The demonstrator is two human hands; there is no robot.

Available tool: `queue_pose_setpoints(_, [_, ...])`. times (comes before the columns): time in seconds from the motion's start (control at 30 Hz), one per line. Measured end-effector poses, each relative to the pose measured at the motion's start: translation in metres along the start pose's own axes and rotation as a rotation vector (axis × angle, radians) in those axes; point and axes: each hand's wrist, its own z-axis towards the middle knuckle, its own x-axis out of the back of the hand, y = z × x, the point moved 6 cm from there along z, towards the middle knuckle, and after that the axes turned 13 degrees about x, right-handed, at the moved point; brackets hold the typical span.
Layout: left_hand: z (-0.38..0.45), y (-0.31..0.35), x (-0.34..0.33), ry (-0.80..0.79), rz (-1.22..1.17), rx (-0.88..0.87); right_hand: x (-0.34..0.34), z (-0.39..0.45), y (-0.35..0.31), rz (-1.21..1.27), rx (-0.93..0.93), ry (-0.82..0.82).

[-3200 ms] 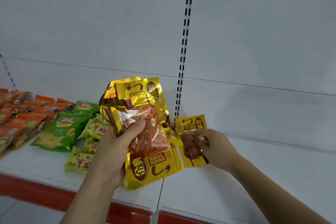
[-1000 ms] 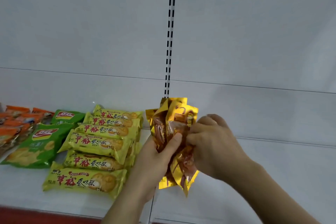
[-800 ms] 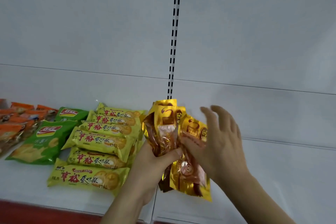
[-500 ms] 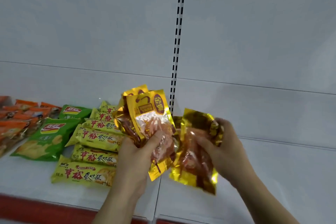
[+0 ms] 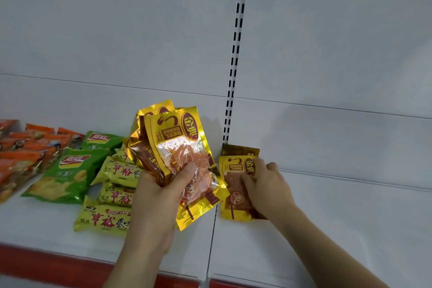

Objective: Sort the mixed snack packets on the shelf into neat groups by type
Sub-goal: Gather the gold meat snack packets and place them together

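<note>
My left hand (image 5: 159,194) grips a bunch of gold foil snack packets (image 5: 173,142) held upright above the white shelf (image 5: 327,229), thumb across the clear window of the front one. To its right, more gold packets (image 5: 236,192) lie flat on the shelf just right of the seam, one atop another. My right hand (image 5: 266,184) rests on the top one, fingers curled over it. Left of my left hand lie several yellow-green biscuit packets (image 5: 109,217), partly hidden by my left arm.
Two green chip bags (image 5: 67,175) lie left of the biscuit packets, and orange packets (image 5: 23,152) fill the far left. A slotted upright strip (image 5: 236,54) runs up the white back wall. The shelf has a red front edge (image 5: 46,264).
My right hand has taken a gold packet from the bunch and lowered it onto the shelf right of the seam. My left hand has kept hold of the remaining bunch.
</note>
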Motion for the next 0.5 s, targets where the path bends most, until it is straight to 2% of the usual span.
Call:
queue_pose_setpoints(0.17, [0.0, -0.004, -0.005, -0.038, 0.006, 0.009, 0.005, -0.004, 0.007, 0.012, 0.013, -0.053])
queue_pose_setpoints(0.3, [0.001, -0.008, -0.012, -0.055, 0.015, 0.028, 0.0, -0.016, -0.003, -0.114, 0.095, -0.149])
queue_pose_setpoints(0.5, [-0.001, -0.015, -0.023, -0.094, 0.039, 0.07, 0.007, -0.022, -0.002, -0.134, 0.024, -0.092])
